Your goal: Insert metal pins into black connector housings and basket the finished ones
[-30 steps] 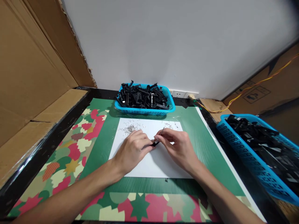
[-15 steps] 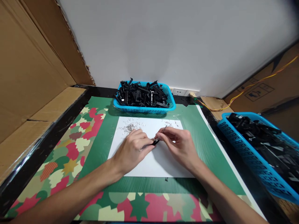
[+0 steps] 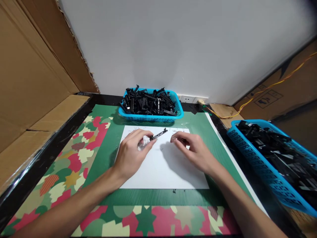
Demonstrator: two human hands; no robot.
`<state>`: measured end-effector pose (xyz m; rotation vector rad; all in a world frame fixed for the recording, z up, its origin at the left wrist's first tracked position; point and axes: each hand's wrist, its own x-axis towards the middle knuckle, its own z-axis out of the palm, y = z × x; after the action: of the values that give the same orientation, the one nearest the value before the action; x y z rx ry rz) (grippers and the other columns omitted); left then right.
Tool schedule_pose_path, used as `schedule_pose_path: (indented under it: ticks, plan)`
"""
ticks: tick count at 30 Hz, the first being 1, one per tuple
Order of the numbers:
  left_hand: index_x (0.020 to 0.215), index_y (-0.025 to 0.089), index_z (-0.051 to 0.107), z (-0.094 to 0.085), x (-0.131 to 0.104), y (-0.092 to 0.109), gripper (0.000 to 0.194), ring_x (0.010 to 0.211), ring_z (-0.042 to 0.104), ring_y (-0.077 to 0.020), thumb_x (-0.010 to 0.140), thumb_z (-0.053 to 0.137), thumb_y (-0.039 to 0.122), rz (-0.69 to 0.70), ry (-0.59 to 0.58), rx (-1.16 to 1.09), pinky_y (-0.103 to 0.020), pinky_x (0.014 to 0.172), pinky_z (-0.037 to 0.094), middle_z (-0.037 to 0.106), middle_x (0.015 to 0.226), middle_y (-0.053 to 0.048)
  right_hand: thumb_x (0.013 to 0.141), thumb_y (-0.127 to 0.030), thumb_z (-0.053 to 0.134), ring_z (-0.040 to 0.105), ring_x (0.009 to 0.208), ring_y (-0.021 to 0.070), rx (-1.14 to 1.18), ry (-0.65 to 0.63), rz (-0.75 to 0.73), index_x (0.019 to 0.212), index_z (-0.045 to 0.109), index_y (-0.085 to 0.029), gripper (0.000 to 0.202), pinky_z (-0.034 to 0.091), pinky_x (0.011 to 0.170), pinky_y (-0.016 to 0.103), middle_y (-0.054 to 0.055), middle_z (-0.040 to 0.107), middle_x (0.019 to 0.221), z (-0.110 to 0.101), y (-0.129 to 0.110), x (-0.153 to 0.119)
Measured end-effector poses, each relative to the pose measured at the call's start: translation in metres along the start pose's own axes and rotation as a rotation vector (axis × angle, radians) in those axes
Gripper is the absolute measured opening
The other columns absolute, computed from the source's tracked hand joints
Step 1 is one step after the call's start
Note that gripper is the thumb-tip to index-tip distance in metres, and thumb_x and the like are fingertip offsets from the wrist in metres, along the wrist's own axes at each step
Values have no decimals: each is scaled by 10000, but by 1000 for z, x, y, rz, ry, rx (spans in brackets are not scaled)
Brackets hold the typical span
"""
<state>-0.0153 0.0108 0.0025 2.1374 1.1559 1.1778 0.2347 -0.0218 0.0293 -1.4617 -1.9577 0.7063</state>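
Note:
My left hand point(image 3: 132, 150) pinches one end of a narrow black plastic part point(image 3: 159, 134), which points up to the right above the white sheet point(image 3: 160, 172). To the right of it, my right hand point(image 3: 192, 148) has thumb and forefinger pressed together; whatever is between them is too small to make out. Small thin metal pieces point(image 3: 145, 140) lie on the sheet, partly hidden behind my left hand. More tiny pieces lie near the sheet's top right, behind my right fingers.
A blue basket point(image 3: 151, 118) heaped with black plastic parts stands at the back by the wall. Another blue basket point(image 3: 267, 175) of black parts is at the right. Cardboard point(image 3: 56, 112) borders the left side. Yellow and red wires point(image 3: 247, 105) run along the back right.
My hands have moved apart. The black part, earlier between both hands, is now in my left hand alone, moved up and left and turned lengthwise into view.

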Motion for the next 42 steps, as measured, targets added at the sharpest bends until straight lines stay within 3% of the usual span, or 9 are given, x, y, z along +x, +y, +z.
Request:
schedule_pose_path:
  ticks: [4,9,14,17,22,30,37,42]
  plan:
    - [1097,229,625,0,5,-1,118,720,575,-133,1015,672,299,-201,39,-129,-269,662,428,654,883,29,1020,-254,636,590,724,168,-71,-65,33,1065,771,-225,146,412,673,293,27,727,864,18,6,4]
    - [1119,228,595,4,3,1,135,737,547,-122,1030,636,321,-226,-24,-247,-261,684,416,633,931,25,962,-223,715,585,700,169,-62,-31,86,993,795,-217,86,412,677,302,13,710,795,34,4,9]
    - [1145,231,618,4,1,5,145,811,556,-146,1054,580,337,-237,-137,-357,-273,740,428,626,983,2,954,-152,695,645,792,187,-32,-61,77,933,773,-201,94,441,739,316,32,757,893,37,4,10]
    - [1167,236,622,6,2,2,185,794,531,-155,1072,537,369,-291,-144,-422,-276,711,411,596,937,-1,971,-135,657,649,830,195,-65,-73,52,934,742,-201,114,437,754,320,36,755,925,39,7,10]
    - [1129,243,599,9,3,-8,216,639,353,-139,1067,518,433,-403,-144,-526,-253,568,276,397,748,42,1022,-178,601,624,805,194,-21,-89,15,936,679,-200,119,426,728,314,37,719,903,32,6,7]
    - [1136,249,587,2,1,6,268,628,280,-112,1041,538,495,-589,-416,-875,-208,526,170,345,805,38,1075,-236,578,537,779,165,104,84,-149,1001,634,-228,93,419,738,307,21,641,917,14,-14,1]
    - [1122,267,521,0,-1,14,329,631,295,-103,1028,482,580,-769,-619,-1178,-179,544,185,375,844,27,1089,-225,568,564,832,181,24,76,-230,1040,625,-231,75,424,766,323,28,621,923,24,-19,-2]
    - [1103,276,485,3,-2,11,293,626,311,-100,1006,521,550,-841,-663,-1252,-164,550,200,349,826,35,1085,-196,561,584,863,199,-74,82,-298,1048,620,-226,76,446,785,339,49,644,941,27,-19,-3]
